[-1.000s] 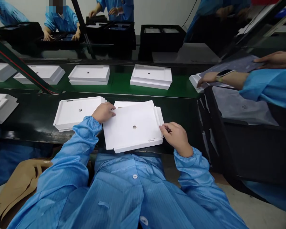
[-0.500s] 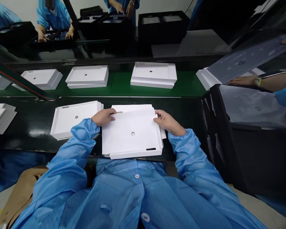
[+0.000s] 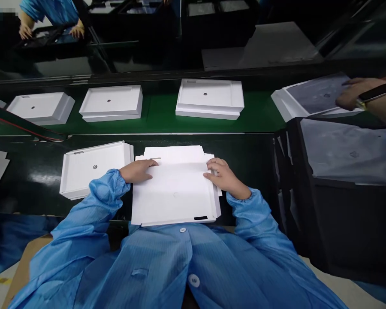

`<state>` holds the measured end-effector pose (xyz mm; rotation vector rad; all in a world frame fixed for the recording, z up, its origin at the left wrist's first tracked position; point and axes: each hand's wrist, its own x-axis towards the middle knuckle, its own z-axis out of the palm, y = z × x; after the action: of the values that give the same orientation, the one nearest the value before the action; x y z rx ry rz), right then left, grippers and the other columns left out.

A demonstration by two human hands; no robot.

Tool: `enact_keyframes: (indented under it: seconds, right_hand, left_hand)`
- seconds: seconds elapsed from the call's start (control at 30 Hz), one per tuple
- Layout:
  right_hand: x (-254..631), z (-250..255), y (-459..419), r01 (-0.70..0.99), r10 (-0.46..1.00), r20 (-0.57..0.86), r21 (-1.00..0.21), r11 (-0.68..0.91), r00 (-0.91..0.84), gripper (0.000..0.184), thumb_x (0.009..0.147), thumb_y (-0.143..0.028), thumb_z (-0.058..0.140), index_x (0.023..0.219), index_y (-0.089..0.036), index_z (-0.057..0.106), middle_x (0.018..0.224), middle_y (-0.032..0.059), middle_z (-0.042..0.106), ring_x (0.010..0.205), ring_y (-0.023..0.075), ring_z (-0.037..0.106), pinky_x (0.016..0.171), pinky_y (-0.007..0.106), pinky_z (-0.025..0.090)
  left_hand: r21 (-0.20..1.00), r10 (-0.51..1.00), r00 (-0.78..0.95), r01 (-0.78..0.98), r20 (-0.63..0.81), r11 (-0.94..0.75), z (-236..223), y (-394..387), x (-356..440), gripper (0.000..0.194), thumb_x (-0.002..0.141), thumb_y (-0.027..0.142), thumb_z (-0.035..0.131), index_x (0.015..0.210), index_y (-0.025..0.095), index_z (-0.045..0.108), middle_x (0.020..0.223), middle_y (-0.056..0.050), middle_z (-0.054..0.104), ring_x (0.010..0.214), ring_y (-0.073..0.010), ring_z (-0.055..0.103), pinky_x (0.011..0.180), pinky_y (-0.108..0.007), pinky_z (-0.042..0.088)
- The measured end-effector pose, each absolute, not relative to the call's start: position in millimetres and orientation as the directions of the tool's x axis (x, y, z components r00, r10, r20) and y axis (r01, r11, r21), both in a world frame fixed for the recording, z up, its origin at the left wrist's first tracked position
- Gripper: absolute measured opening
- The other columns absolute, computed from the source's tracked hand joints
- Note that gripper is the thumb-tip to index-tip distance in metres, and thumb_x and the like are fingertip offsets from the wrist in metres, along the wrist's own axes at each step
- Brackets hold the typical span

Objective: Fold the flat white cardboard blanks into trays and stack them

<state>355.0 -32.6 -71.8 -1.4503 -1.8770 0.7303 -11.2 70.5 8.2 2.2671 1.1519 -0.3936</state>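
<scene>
A partly folded white cardboard box lies in front of me at the bench's near edge. It has a faint round hole in its middle, a dark slot at the lower right and a loose flap at the top. My left hand grips its upper left side, thumb on the face. At the upper right, my right hand holds the edge with bent fingers and the thumb on top. To the left stands another white cardboard tray with a small round hole.
Several white box trays, one of them here, sit on a green conveyor belt beyond the bench. Black crates are stacked at right. A co-worker's hand rests on a clear bagged sheet over a tray.
The box has come slightly nearer to me, with both hands still on it, and its round hole shows white now. The co-worker's bagged sheet has been lowered onto the tray at right.
</scene>
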Motion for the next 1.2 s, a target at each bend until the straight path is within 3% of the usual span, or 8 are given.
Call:
enact_keyframes:
  seconds: [0.1, 0.2, 0.4, 0.5, 0.63, 0.8, 0.97, 1.2]
  right_hand:
    - [360, -77, -46, 0.632, 0.957, 0.209, -0.719, 0.291, -0.203, 0.010, 0.088, -0.033, 0.064, 0.086, -0.023, 0.062, 0.114, 0.0097, 0.064, 0.113, 0.0291, 0.057, 0.103, 0.051, 0.041]
    - [363, -76, -55, 0.645, 0.943, 0.252, -0.687, 0.333, -0.219, 0.011, 0.091, -0.035, 0.063, 0.090, -0.024, 0.062, 0.116, 0.0103, 0.065, 0.112, 0.0291, 0.059, 0.103, 0.053, 0.043]
    - [354, -65, -59, 0.678, 0.920, 0.266, -0.621, 0.393, -0.289, 0.031, 0.095, -0.025, 0.056, 0.126, -0.022, 0.059, 0.122, 0.0117, 0.068, 0.120, 0.0298, 0.057, 0.104, 0.053, 0.045]
    - [352, -61, -70, 0.678, 0.884, 0.254, -0.569, 0.466, -0.393, 0.026, 0.097, -0.017, 0.049, 0.116, -0.023, 0.064, 0.124, 0.0090, 0.071, 0.123, 0.0284, 0.058, 0.104, 0.051, 0.045]
    - [352, -52, -84, 0.755, 0.879, 0.229, -0.451, 0.476, -0.417, 0.023, 0.098, -0.021, 0.052, 0.114, -0.021, 0.068, 0.125, 0.0087, 0.073, 0.121, 0.0288, 0.059, 0.105, 0.050, 0.040]
    - [333, -32, -81, 0.850, 0.882, 0.111, -0.233, 0.472, -0.458, 0.056, 0.100, -0.047, 0.052, 0.143, -0.012, 0.056, 0.110, 0.0133, 0.073, 0.109, 0.0303, 0.059, 0.107, 0.049, 0.034]
    - [310, -26, -83, 0.881, 0.884, -0.012, -0.083, 0.466, -0.468, 0.075, 0.095, -0.069, 0.047, 0.140, -0.011, 0.060, 0.110, 0.0169, 0.067, 0.105, 0.0336, 0.053, 0.102, 0.051, 0.033]
    - [305, -35, -81, 0.847, 0.854, -0.018, -0.139, 0.513, -0.520, 0.062, 0.098, -0.058, 0.048, 0.133, -0.009, 0.062, 0.121, 0.0217, 0.062, 0.111, 0.0359, 0.051, 0.098, 0.048, 0.039]
  left_hand:
    - [0.281, 0.621, 0.671, 0.738, -0.406, -0.614, 7, 53, -7, 0.041, 0.082, 0.021, 0.059, 0.122, 0.021, 0.067, 0.123, -0.007, 0.070, 0.114, -0.0251, 0.064, 0.101, -0.036, 0.047]
    - [0.207, 0.646, 0.702, 0.709, -0.298, -0.675, 2, 35, -1, 0.031, 0.085, 0.015, 0.053, 0.110, 0.019, 0.071, 0.108, -0.008, 0.072, 0.104, -0.0254, 0.066, 0.093, -0.039, 0.049]
    - [0.101, 0.637, 0.757, 0.652, -0.143, -0.752, -14, -1, 2, 0.030, 0.092, 0.008, 0.047, 0.103, 0.020, 0.071, 0.104, -0.009, 0.070, 0.092, -0.0245, 0.062, 0.084, -0.041, 0.047]
    - [0.059, 0.636, 0.764, 0.644, -0.113, -0.763, -17, -18, -2, 0.027, 0.096, 0.014, 0.048, 0.111, 0.019, 0.070, 0.111, -0.011, 0.069, 0.097, -0.0260, 0.061, 0.086, -0.042, 0.046]
    - [0.077, 0.655, 0.746, 0.665, -0.119, -0.743, -12, -29, -1, 0.041, 0.100, 0.041, 0.051, 0.131, 0.017, 0.063, 0.117, -0.014, 0.067, 0.103, -0.0285, 0.060, 0.088, -0.043, 0.045]
    - [-0.004, 0.680, 0.704, 0.694, -0.205, -0.720, -10, -28, 24, 0.079, 0.094, 0.071, 0.041, 0.152, 0.017, 0.046, 0.104, -0.015, 0.064, 0.095, -0.0315, 0.058, 0.081, -0.045, 0.043]
    - [-0.030, 0.730, 0.630, 0.751, -0.265, -0.659, -16, -44, 38, 0.077, 0.093, 0.071, 0.041, 0.150, 0.019, 0.049, 0.106, -0.017, 0.060, 0.100, -0.0330, 0.054, 0.081, -0.045, 0.041]
    - [0.026, 0.740, 0.625, 0.768, -0.248, -0.640, -17, -44, 37, 0.061, 0.097, 0.059, 0.047, 0.144, 0.020, 0.056, 0.109, -0.017, 0.059, 0.103, -0.0341, 0.054, 0.084, -0.046, 0.043]
